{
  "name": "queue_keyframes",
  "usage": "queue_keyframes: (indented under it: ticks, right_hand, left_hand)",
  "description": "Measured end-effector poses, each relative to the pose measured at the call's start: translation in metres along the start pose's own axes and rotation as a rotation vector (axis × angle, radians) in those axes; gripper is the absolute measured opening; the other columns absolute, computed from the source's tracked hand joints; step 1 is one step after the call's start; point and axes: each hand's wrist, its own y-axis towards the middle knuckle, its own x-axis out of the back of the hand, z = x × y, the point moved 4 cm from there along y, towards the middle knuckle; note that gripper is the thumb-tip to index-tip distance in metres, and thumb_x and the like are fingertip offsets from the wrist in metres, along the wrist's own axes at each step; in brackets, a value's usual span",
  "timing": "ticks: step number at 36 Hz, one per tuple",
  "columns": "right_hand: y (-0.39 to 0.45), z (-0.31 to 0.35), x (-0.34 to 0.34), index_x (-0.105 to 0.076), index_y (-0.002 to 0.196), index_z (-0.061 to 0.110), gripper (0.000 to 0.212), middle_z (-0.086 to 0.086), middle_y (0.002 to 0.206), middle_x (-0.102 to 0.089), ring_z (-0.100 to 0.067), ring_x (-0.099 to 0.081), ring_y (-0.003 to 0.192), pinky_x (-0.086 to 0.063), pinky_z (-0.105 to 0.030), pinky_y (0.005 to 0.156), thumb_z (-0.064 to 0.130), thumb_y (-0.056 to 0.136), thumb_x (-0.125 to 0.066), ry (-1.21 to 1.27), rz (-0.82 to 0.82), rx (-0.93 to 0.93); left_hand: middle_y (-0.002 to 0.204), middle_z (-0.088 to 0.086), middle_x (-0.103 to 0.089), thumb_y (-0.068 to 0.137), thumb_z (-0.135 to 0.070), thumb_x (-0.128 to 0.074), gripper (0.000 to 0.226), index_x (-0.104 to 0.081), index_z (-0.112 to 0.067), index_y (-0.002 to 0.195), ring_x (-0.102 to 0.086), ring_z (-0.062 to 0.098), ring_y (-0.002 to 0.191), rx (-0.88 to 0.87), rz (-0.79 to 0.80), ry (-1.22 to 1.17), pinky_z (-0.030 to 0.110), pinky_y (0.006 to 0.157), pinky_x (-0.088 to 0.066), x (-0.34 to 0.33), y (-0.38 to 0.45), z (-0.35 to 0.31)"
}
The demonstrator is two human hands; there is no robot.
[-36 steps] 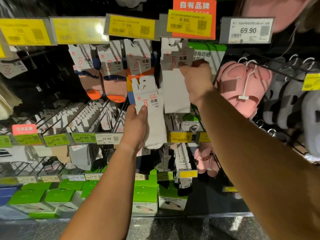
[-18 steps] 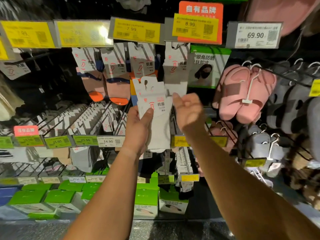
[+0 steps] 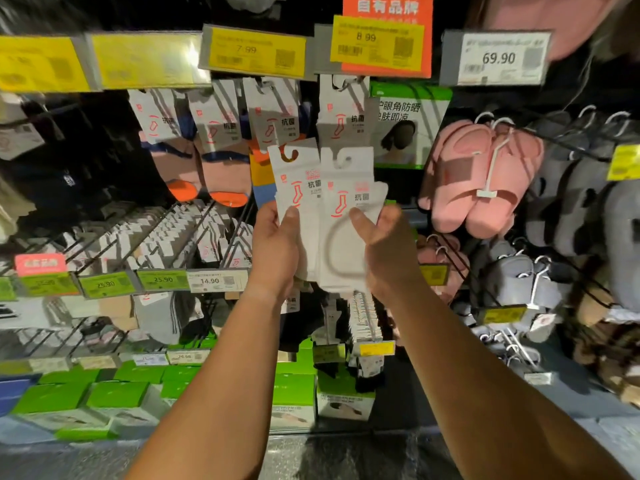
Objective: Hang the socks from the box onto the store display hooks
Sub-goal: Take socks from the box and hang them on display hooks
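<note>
1. The left hand [image 3: 277, 249] pinches the first sock pack [image 3: 296, 183]. Its thumb is pressed on the card front; the fingers are behind it and hidden.
2. The right hand [image 3: 391, 249] pinches the second sock pack [image 3: 346, 209]. Its thumb lies on the front and its fingers curl round the pack's right edge.
3. Both packs are white and stand upright between the two hands, hook cut-outs uppermost. The second pack's left edge overlaps the first. Neither is on a peg.
4. Just above the hands, a hanging pack [image 3: 341, 109] of the same print sits on its peg under the 8.99 price tag [image 3: 375, 43].
5. Judgement on what is done: two packs are off the display and held securely, one per hand. The picking step looks complete for these two.
6. Judgement on what is left: stacking the pair into one hand seems the next step, since they already overlap. After that they go into a basket or back on the peg. Which of these is intended cannot be told.
7. Surroundings: pink slippers [image 3: 478, 174] hang to the right of the right hand, well apart from it. Green boxes [image 3: 117, 393] sit on the shelf below the left forearm. Neither is touched.
</note>
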Motion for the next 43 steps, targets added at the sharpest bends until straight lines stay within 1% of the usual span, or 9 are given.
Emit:
queue_keyframes:
  ticks: [4,8,12,18,26,31,33,40,43]
  right_hand:
    - [0.005,0.029,0.006,-0.065,0.093,0.017,0.013,0.003,0.098,-0.074,-0.017,-0.070,0.092,-0.056,-0.044,0.089,0.027,0.087,-0.069,0.029,-0.022,0.096]
    - [0.009,0.058,0.010,-0.067,0.100,0.012,0.011,0.002,0.101,-0.075,-0.011,-0.072,0.091,-0.058,-0.029,0.082,0.016,0.090,-0.067,0.085,0.030,0.162]
    - [0.007,0.068,0.011,-0.062,0.112,0.000,0.030,-0.004,0.105,-0.075,-0.016,-0.072,0.096,-0.058,-0.036,0.085,0.017,0.088,-0.068,0.080,0.051,0.178]
    - [0.005,0.070,0.017,-0.064,0.112,0.004,0.021,0.011,0.094,-0.073,0.004,-0.070,0.083,-0.050,-0.010,0.068,0.013,0.093,-0.066,0.029,0.017,0.197]
    - [0.016,0.083,0.011,-0.068,0.106,0.002,0.017,-0.003,0.099,-0.076,-0.017,-0.073,0.092,-0.058,-0.038,0.088,0.011,0.092,-0.068,0.149,0.024,0.099]
    - [0.031,0.074,0.003,-0.066,0.094,0.000,0.006,-0.009,0.094,-0.074,-0.006,-0.071,0.070,-0.055,-0.021,0.064,0.005,0.093,-0.066,0.272,0.053,0.043]
    - [0.050,0.069,-0.002,-0.060,0.095,0.004,0.009,-0.004,0.089,-0.064,0.000,-0.060,0.059,-0.045,-0.012,0.054,0.010,0.093,-0.066,0.229,0.018,-0.005]
    - [0.095,0.071,-0.017,-0.033,0.147,0.015,0.053,-0.009,0.137,-0.052,-0.032,-0.051,0.125,-0.043,-0.034,0.093,0.009,0.097,-0.049,-0.788,-0.068,0.165]
    - [0.105,0.064,-0.017,-0.033,0.148,0.015,0.055,-0.011,0.140,-0.051,-0.034,-0.049,0.126,-0.045,-0.034,0.094,0.009,0.096,-0.050,-0.746,-0.016,0.071]
  left_hand:
    - [0.118,0.003,-0.071,0.105,-0.012,-0.049,0.013,-0.058,-0.021,0.107,-0.066,0.019,0.113,-0.013,0.004,-0.026,0.036,0.100,-0.051,0.002,0.005,0.002]
    - [0.120,0.004,-0.071,0.105,-0.011,-0.049,0.014,-0.058,-0.021,0.109,-0.066,0.019,0.115,-0.021,0.007,-0.041,0.039,0.104,-0.050,0.002,0.006,0.004]
    - [0.119,0.003,-0.071,0.104,-0.014,-0.050,0.013,-0.059,-0.021,0.109,-0.065,0.021,0.118,-0.025,0.017,-0.068,0.042,0.107,-0.048,0.002,0.007,0.007]
    - [0.117,0.002,-0.072,0.103,-0.015,-0.051,0.012,-0.060,-0.021,0.109,-0.067,0.017,0.114,-0.031,0.010,-0.099,0.033,0.096,-0.050,0.006,0.009,0.008]
    - [0.113,-0.002,-0.074,0.104,-0.010,-0.049,0.016,-0.059,-0.021,0.110,-0.069,0.013,0.111,-0.020,0.013,-0.103,0.029,0.093,-0.050,0.004,0.011,0.010]
    - [0.112,-0.002,-0.074,0.105,-0.009,-0.048,0.015,-0.058,-0.020,0.109,-0.069,0.013,0.109,-0.022,0.008,-0.068,0.028,0.091,-0.051,0.006,0.012,0.007]
    - [0.114,0.000,-0.073,0.105,-0.008,-0.047,0.016,-0.058,-0.019,0.109,-0.068,0.014,0.110,-0.025,0.005,-0.065,0.028,0.092,-0.051,0.007,0.012,0.007]
    - [0.123,0.006,-0.071,0.102,-0.012,-0.052,0.016,-0.059,-0.016,0.115,-0.066,0.021,0.119,-0.023,0.011,-0.075,0.036,0.101,-0.050,0.011,0.015,0.009]
    - [0.122,0.005,-0.071,0.103,-0.011,-0.051,0.014,-0.059,-0.016,0.113,-0.066,0.019,0.117,-0.033,0.002,-0.039,0.033,0.099,-0.050,0.016,0.015,0.006]
